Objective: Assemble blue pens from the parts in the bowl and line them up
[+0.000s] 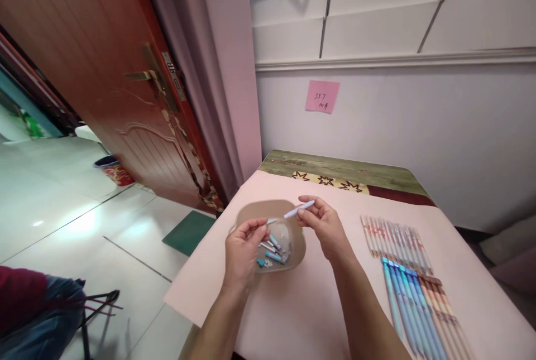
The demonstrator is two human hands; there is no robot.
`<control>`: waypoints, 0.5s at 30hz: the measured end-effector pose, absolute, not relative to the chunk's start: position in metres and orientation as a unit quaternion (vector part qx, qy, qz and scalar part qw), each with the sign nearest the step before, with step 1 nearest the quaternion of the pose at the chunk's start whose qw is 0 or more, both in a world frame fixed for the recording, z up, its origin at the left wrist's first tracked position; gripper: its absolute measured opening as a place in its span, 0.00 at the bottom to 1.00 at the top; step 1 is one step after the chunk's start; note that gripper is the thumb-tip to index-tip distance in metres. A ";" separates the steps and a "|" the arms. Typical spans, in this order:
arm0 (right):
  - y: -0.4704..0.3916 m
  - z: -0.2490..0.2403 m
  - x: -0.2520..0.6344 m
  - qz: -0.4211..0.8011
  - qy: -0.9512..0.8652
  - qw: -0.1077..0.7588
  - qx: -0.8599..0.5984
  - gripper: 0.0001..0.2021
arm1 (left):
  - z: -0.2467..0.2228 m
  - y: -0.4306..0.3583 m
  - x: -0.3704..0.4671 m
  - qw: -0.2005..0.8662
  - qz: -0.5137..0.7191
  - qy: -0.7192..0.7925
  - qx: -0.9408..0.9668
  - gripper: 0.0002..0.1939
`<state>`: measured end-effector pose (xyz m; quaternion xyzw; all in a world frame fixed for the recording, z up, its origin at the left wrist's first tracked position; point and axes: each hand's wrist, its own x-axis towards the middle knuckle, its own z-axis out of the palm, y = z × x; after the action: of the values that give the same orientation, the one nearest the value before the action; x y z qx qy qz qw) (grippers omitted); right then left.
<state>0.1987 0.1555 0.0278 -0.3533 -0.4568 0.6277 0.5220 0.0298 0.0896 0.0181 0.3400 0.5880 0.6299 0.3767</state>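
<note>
Over the beige bin [247, 210], my right hand [320, 223] pinches a pale lavender pen barrel [299, 209], tilted up to the right. My left hand [247, 243] is closed on a thin, light pen piece [272, 220] that points toward the barrel's lower end; a small gap shows between the two. Inside the bin lie several loose pen parts, among them a light blue piece [274, 257] and small clear bits. To the right on the table, a row of blue and brown pens [412, 298] lies below a row of clear, reddish-patterned pens [396, 240].
A pink cloth [326, 293] covers most of the table, with its green wood-look edge [335, 162] at the back against the wall. A pink note [322, 96] is on the wall. At left are an open brown door [125, 86] and a folding stool [94, 304].
</note>
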 end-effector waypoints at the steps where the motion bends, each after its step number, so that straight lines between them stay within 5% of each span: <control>1: 0.156 0.028 0.200 0.621 -0.456 0.526 -0.360 0.24 | 0.016 0.092 0.025 0.348 0.607 0.608 0.374 0.12; 6: 0.160 0.026 0.206 0.596 -0.456 0.533 -0.390 0.21 | 0.008 0.109 -0.001 0.115 0.321 0.683 0.646 0.10; 12: 0.161 0.027 0.211 0.590 -0.458 0.534 -0.396 0.19 | 0.012 0.130 -0.016 0.119 0.234 0.659 0.705 0.18; 15: 0.161 0.027 0.211 0.593 -0.456 0.533 -0.395 0.19 | 0.013 0.135 -0.020 0.125 0.186 0.659 0.718 0.13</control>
<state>0.2112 0.1613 0.0272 -0.3945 -0.4562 0.5931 0.5333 -0.0196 0.1348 0.0132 0.7182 0.6588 0.1860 0.1250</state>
